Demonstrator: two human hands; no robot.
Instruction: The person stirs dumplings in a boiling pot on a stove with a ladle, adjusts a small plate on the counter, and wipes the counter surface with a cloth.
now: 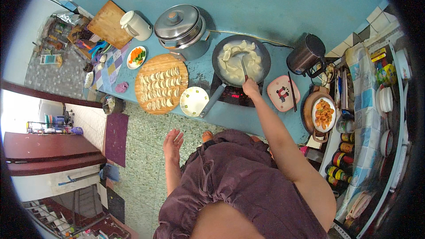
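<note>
My right hand (251, 88) grips the handle of a metal ladle (244, 66), whose head dips into a dark wok (267, 53). Pale dumplings (229, 51) crowd the cloudy liquid inside it. Under the wok, an induction cooker (247, 97) shows a lit red display. The wok's grey handle (212, 101) points toward the counter's front edge, beside a white plate (194, 102) with small flower marks. Holding nothing, my left hand (173, 142) hangs over the floor with its fingers slightly apart. Rows of uncooked dumplings (161, 82) lie on a round bamboo mat (141, 73) to the left.
Behind the mat stands a lidded steel pot (181, 28). A pink dish (277, 103) carries dark chopsticks (292, 91) across its right side. A dark electric kettle (303, 54) and a white plate of orange food (323, 114) are farther right. Chopped vegetables fill a small plate (132, 65).
</note>
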